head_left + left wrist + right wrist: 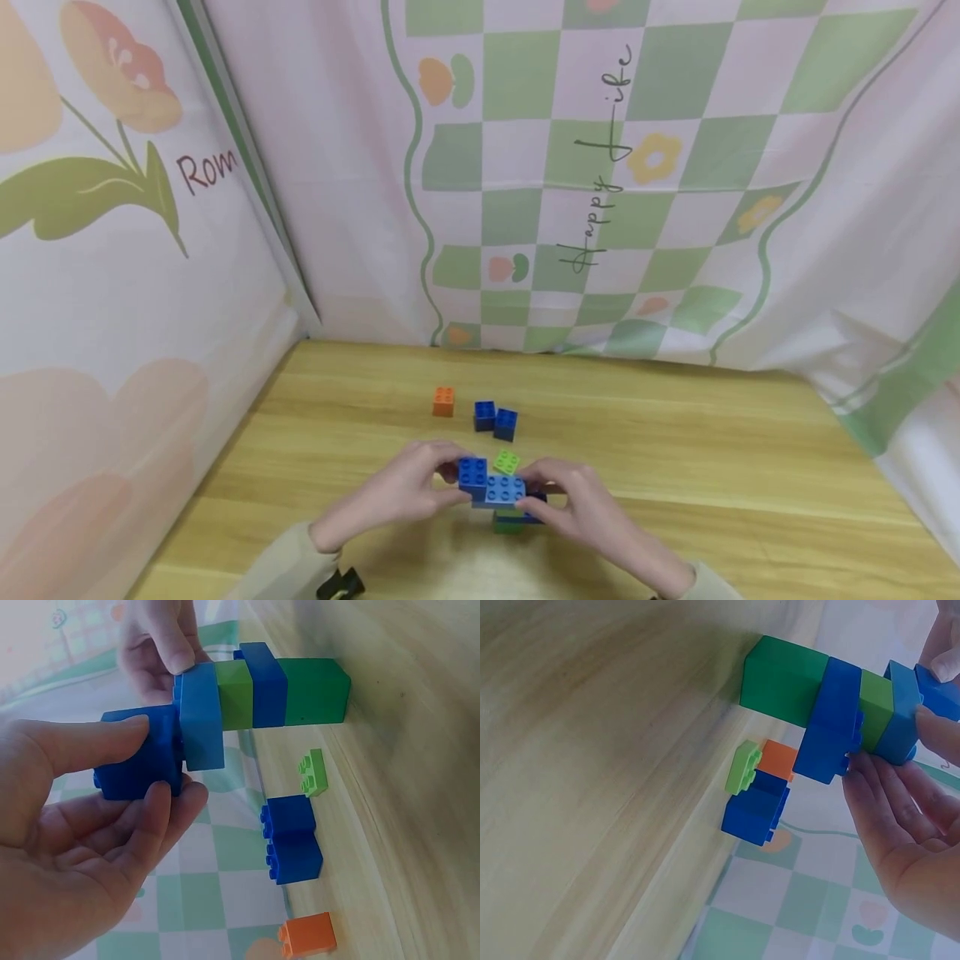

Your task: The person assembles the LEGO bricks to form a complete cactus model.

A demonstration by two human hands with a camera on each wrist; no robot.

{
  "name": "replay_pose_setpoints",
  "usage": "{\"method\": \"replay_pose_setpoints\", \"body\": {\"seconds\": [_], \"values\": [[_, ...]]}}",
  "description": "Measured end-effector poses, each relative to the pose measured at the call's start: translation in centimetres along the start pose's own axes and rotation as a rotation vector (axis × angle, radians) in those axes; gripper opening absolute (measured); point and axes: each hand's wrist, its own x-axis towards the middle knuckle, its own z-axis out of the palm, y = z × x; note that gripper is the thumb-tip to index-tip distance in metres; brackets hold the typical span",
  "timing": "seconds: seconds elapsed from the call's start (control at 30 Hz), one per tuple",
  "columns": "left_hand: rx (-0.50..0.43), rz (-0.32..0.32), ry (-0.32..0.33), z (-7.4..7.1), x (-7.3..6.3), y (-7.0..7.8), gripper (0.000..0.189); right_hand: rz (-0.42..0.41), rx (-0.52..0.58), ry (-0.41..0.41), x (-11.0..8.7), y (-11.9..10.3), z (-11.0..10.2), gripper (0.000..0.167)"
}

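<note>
A stack of bricks stands on the table: a dark green brick [315,691] at the bottom, then a long blue brick [831,720], a lime brick [235,694] and a light blue brick [506,490] on top. My left hand [408,485] pinches a blue two-by-two brick [472,475] between thumb and fingers at the left end of the light blue one. The two meet, but whether the studs are fully pressed together I cannot tell. From the right, my right hand [581,500] grips the light blue brick, its thumb and fingers on opposite sides.
Behind the stack lies a thin lime brick [506,462]. Two loose blue bricks [495,421] sit side by side farther back, with an orange brick [443,402] to their left. Printed curtains [360,208] hang along the wooden table's [675,425] back and left edges.
</note>
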Motion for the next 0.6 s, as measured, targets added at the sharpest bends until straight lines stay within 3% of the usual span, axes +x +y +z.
{"method": "replay_pose_setpoints", "body": {"seconds": [0.2, 0.6], "values": [[-0.015, -0.027, -0.003, 0.07, 0.08, 0.16, 0.038, 0.036, 0.005, -0.007, -0.06, 0.03, -0.18, 0.023], [-0.038, -0.04, 0.011, 0.38, 0.15, -0.33, 0.04, 0.022, 0.003, 0.002, -0.04, 0.05, -0.01, 0.024]]}}
